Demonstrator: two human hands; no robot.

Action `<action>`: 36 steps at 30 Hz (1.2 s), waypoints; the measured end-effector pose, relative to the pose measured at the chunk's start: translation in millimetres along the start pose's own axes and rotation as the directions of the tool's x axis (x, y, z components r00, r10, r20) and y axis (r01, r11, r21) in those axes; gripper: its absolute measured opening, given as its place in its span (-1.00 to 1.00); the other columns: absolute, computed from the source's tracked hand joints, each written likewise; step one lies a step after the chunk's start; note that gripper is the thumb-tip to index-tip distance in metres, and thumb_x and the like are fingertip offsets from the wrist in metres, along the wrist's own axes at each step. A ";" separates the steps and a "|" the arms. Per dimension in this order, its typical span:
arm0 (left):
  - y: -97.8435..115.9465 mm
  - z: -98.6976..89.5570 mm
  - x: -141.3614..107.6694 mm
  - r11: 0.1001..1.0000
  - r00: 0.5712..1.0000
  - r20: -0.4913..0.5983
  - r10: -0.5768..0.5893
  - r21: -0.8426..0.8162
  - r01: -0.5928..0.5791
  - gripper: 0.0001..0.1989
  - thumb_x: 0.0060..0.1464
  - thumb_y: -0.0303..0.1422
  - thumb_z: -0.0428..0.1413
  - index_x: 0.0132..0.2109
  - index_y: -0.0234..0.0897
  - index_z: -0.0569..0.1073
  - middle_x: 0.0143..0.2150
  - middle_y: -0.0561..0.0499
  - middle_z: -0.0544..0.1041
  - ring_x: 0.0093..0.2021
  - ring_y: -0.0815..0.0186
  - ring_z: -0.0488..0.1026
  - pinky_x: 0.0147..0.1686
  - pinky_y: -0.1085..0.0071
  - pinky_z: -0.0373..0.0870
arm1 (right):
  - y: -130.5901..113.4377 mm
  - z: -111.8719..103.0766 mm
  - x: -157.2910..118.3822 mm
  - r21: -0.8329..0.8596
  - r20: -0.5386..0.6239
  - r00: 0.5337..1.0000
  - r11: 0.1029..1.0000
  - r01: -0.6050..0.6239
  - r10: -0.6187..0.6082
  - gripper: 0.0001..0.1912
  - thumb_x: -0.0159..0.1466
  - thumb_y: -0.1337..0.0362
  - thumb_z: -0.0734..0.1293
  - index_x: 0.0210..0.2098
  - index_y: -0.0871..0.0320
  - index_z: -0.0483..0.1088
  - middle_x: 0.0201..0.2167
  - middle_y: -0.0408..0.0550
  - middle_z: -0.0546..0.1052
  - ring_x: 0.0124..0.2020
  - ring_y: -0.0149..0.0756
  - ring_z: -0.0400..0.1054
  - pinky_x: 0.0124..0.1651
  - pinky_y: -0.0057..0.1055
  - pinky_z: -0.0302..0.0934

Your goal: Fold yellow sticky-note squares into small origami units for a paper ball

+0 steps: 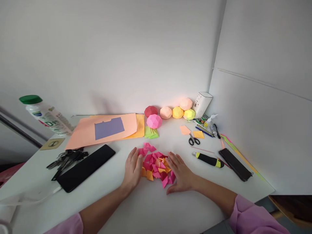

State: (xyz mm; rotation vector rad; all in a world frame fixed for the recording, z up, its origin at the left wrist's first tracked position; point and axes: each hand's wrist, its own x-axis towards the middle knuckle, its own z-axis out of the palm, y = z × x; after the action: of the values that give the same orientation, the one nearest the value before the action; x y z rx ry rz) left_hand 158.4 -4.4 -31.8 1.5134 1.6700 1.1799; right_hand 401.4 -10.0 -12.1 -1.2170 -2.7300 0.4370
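A loose pile of small folded paper pieces [156,165], pink, red and orange, lies on the white table in front of me. My left hand [133,167] rests at the pile's left side, fingers stretched out along its edge. On the right, my right hand [180,172] has its fingers spread, the fingertips touching or just over the nearest pieces. Neither hand grips a piece. Behind the pile sit faceted paper balls, among them a pink ball [154,121], a red ball [150,111] and a yellow ball [177,112], with green folded pieces [151,132] in front.
Left stand a bottle with a green cap [53,118], keys [69,159], a black phone [85,167] and coloured paper sheets [83,131]. To the right lie scissors [194,140], a yellow-black tool handle [208,159], a black case [235,164] and a small glue bottle [208,122]. Walls bound the back and right.
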 end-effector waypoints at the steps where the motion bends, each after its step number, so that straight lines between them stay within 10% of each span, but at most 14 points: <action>1: 0.3 -1.7 3.3 0.997 1.000 -0.009 -0.027 -0.073 0.027 -0.51 0.24 -0.11 -0.22 0.17 -0.24 0.30 0.30 -0.12 0.17 0.31 0.10 0.06 0.28 0.06 -0.03 | -3.3 3.4 4.2 -0.013 0.020 1.000 1.000 -0.019 0.019 0.25 -0.04 -0.30 0.32 0.34 0.32 -0.27 0.36 0.29 -0.27 0.35 0.17 -0.45 0.31 0.15 -0.41; 11: -1.7 -6.1 11.4 0.976 0.985 -0.137 0.107 -0.177 -0.130 -0.52 0.25 -0.14 -0.21 0.08 -0.32 0.39 0.24 -0.17 0.25 0.27 0.11 0.13 0.26 0.10 0.02 | -33.5 25.2 102.8 0.016 -0.089 0.995 0.999 0.044 -0.043 0.17 -0.03 -0.31 0.30 0.33 0.26 -0.15 0.34 0.24 -0.10 0.36 0.05 -0.31 0.33 0.03 -0.34; 16: -4.9 -8.9 9.7 0.950 0.926 -0.249 0.285 -0.058 -0.308 -0.60 0.27 -0.27 -0.21 0.07 -0.29 0.40 0.19 -0.17 0.32 0.23 0.11 0.19 0.21 0.07 0.11 | -31.9 26.5 102.3 -0.052 -0.216 0.969 0.992 0.112 -0.120 0.10 0.01 -0.27 0.30 0.30 0.33 -0.05 0.32 0.26 -0.03 0.34 0.01 -0.23 0.33 -0.07 -0.24; 20: 1.4 -12.9 -1.3 0.747 0.734 -0.147 0.663 0.075 -0.660 -0.59 0.21 -0.47 -0.13 0.17 -0.17 0.28 0.23 -0.13 0.27 0.26 0.08 0.14 0.21 -0.05 0.03 | -10.9 -0.8 56.3 -0.237 -0.239 0.951 0.962 0.139 -0.196 -0.33 0.20 -0.04 0.26 0.17 0.27 0.22 0.26 0.25 0.12 0.30 0.03 -0.10 0.29 -0.05 -0.15; 23: 8.5 -12.8 -13.5 0.527 0.527 0.079 0.846 0.014 -0.850 -0.44 0.09 -0.57 -0.05 0.24 -0.19 0.16 0.23 -0.19 0.28 0.27 0.03 0.11 0.18 -0.06 0.10 | 17.2 -29.9 5.7 -0.320 -0.352 0.936 0.937 -0.139 0.018 -0.59 0.25 0.18 0.23 0.02 0.28 0.37 0.16 0.26 0.26 0.19 0.03 0.09 0.20 -0.07 0.02; 26: 14.9 -9.7 -22.6 0.342 0.252 0.406 0.879 -0.166 -0.925 -0.39 0.05 -0.53 -0.03 0.28 -0.32 0.10 0.19 -0.24 0.34 0.30 0.05 0.08 0.16 0.04 0.19 | 48.0 -48.2 -41.4 -0.318 -0.441 0.840 0.819 -0.477 0.317 -0.60 0.25 0.22 0.22 0.02 0.28 0.36 0.05 0.26 0.35 0.10 0.06 0.18 0.10 -0.06 0.13; 28: 16.6 -6.6 -25.0 0.342 0.174 0.585 0.792 -0.189 -0.920 -0.44 0.06 -0.45 0.00 0.23 -0.29 0.19 0.23 -0.21 0.31 0.29 0.06 0.12 0.18 0.07 0.20 | 63.8 -49.9 -63.6 -0.315 -0.389 0.804 0.755 -0.576 0.451 -0.62 0.23 0.24 0.25 0.00 0.27 0.37 0.01 0.25 0.38 0.05 0.05 0.23 0.03 -0.09 0.19; 32: 8.2 0.6 -24.5 0.430 0.366 0.642 0.674 0.063 -0.901 -0.57 0.12 -0.39 -0.01 0.15 -0.26 0.32 0.20 -0.17 0.36 0.23 0.06 0.22 0.15 0.09 0.25 | 78.8 -40.7 -77.9 -0.322 -0.322 0.794 0.729 -0.603 0.515 -0.67 0.29 0.27 0.18 0.00 0.23 0.36 0.03 0.16 0.39 0.05 -0.04 0.24 -0.01 -0.20 0.21; 36: -10.4 7.1 -23.7 0.397 0.470 0.581 0.664 0.258 -0.881 -0.61 0.13 -0.34 -0.01 0.12 -0.21 0.37 0.23 -0.12 0.32 0.23 0.01 0.22 0.14 0.03 0.25 | 89.1 -37.0 -67.4 -0.325 -0.363 0.730 0.656 -0.682 0.579 -0.70 0.30 0.28 0.17 -0.04 0.25 0.37 -0.02 0.16 0.42 -0.01 -0.07 0.27 -0.05 -0.24 0.21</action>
State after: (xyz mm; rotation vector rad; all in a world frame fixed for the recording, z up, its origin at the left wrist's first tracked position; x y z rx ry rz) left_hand 164.1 -25.5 -47.4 2.9234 0.9540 0.6792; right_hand 517.9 4.4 -3.9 -2.2002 -2.1734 -0.3012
